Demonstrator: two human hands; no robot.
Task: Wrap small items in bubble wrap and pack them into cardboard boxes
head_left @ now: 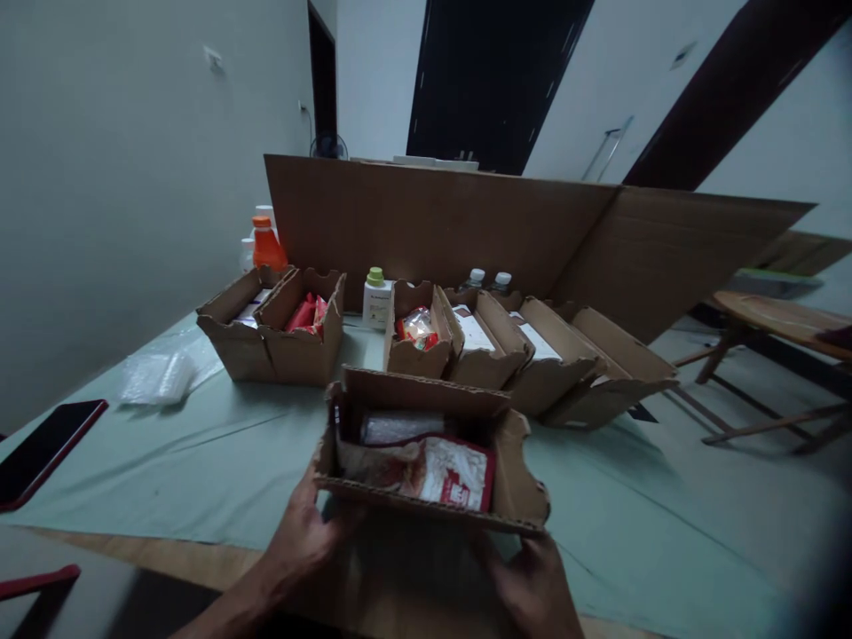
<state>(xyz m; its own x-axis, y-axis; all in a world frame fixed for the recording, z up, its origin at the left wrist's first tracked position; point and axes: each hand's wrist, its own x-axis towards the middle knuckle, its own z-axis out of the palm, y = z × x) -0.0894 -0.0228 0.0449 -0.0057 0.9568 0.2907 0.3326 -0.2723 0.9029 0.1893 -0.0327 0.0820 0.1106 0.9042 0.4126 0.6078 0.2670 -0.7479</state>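
Between my two hands is an open-topped cardboard box (519,461), held over the near part of the cloth-covered table. Inside it lie a red and white food packet (453,470) and a clear plastic-looking item (403,428) behind the packet. My left hand (312,528) grips the box's left end from below, its fingers partly hidden under the box. My right hand (529,572) grips the lower right side, with its fingertips out of sight beneath the cardboard.
Several cardboard boxes stand behind, one holding red packets (307,312), another a snack packet (419,328). A green-capped white bottle (376,300) stands between them. Bubble wrap (158,377) and a phone (46,451) lie left. A tall cardboard panel (426,222) lines the back.
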